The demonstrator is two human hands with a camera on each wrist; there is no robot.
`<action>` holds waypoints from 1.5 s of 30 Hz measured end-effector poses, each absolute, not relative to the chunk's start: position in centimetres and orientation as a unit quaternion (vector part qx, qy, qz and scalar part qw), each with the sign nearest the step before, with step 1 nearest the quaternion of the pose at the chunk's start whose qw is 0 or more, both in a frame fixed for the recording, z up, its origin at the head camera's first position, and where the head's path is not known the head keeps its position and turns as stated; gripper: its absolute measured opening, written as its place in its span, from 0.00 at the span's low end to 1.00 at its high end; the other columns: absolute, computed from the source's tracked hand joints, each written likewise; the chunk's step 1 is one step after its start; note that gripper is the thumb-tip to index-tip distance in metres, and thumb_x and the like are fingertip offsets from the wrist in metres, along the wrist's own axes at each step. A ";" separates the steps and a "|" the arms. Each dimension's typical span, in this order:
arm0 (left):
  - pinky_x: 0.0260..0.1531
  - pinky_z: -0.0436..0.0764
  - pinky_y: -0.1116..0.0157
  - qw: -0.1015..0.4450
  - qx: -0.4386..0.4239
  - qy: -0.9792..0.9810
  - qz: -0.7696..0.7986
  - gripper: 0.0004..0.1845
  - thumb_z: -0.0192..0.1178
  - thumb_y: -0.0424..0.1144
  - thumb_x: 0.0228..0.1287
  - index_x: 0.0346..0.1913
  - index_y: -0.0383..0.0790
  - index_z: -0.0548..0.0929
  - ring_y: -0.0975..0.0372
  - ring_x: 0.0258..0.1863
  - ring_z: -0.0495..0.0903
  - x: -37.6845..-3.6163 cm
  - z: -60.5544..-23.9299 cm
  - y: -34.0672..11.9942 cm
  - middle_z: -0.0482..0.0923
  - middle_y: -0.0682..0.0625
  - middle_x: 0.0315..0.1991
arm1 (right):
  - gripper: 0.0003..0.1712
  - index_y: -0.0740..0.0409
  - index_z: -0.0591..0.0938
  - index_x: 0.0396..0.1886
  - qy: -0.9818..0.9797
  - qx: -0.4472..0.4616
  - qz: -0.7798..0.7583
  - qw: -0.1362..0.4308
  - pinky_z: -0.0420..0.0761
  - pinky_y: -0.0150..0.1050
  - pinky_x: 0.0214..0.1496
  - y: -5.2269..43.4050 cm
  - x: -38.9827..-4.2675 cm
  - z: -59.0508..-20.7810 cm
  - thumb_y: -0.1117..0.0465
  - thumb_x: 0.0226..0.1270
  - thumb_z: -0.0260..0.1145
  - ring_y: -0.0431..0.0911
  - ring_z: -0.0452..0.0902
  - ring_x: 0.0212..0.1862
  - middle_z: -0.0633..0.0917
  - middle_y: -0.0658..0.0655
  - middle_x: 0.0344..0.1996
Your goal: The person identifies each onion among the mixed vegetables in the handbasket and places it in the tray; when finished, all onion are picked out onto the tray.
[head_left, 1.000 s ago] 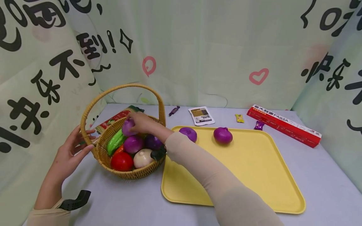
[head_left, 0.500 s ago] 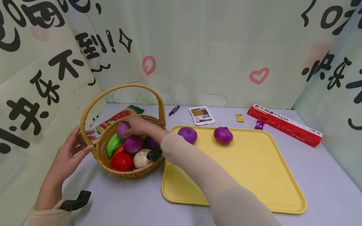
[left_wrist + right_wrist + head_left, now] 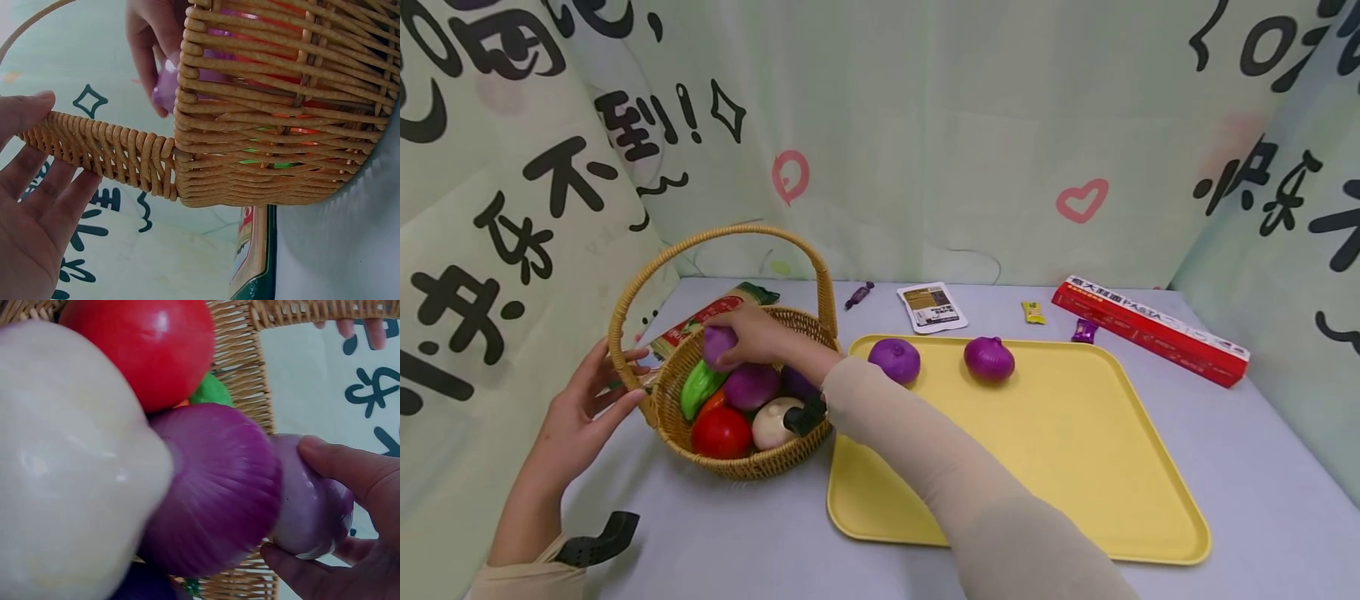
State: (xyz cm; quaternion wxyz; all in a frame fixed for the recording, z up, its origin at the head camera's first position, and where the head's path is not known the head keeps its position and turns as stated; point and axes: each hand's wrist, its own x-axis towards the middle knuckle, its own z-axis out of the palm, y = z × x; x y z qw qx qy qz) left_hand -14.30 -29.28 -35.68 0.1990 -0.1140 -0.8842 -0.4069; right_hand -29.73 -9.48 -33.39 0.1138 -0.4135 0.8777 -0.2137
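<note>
A woven basket (image 3: pixel 747 461) with a tall handle stands left of a yellow tray (image 3: pixel 1075 450). My right hand (image 3: pixel 752 335) reaches into it and grips a purple onion (image 3: pixel 718 343) (image 3: pixel 312 512) at the far rim. Under it lie another purple onion (image 3: pixel 751 386) (image 3: pixel 212 487), a tomato (image 3: pixel 722 432) (image 3: pixel 140 347), a white onion (image 3: pixel 772 423) (image 3: pixel 62 469) and a green vegetable (image 3: pixel 698 387). My left hand (image 3: pixel 587 408) (image 3: pixel 31 206) is open, its straight fingers touching the basket's handle base (image 3: pixel 106 153). Two purple onions (image 3: pixel 894 360) (image 3: pixel 989 359) sit on the tray's far side.
A pasta packet (image 3: pixel 707 312) lies behind the basket. A white sachet (image 3: pixel 932 306), small candies (image 3: pixel 1033 312) and a red pasta box (image 3: pixel 1150 330) lie along the table's back. Printed curtains close in the back and both sides.
My right hand has shifted the gripped onion slightly left within the basket. The left hand stays at the handle.
</note>
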 end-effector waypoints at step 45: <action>0.45 0.68 0.90 0.197 -0.112 -0.885 -0.406 0.42 0.60 0.26 0.60 0.73 0.54 0.54 0.83 0.51 0.70 -14.4 -35.7 -29.2 0.67 0.77 0.54 | 0.33 0.44 0.71 0.65 0.846 -0.422 -0.317 0.076 0.77 0.35 0.56 -2.7 -29.0 -29.5 0.53 0.58 0.69 0.47 0.66 0.62 0.71 0.55 0.64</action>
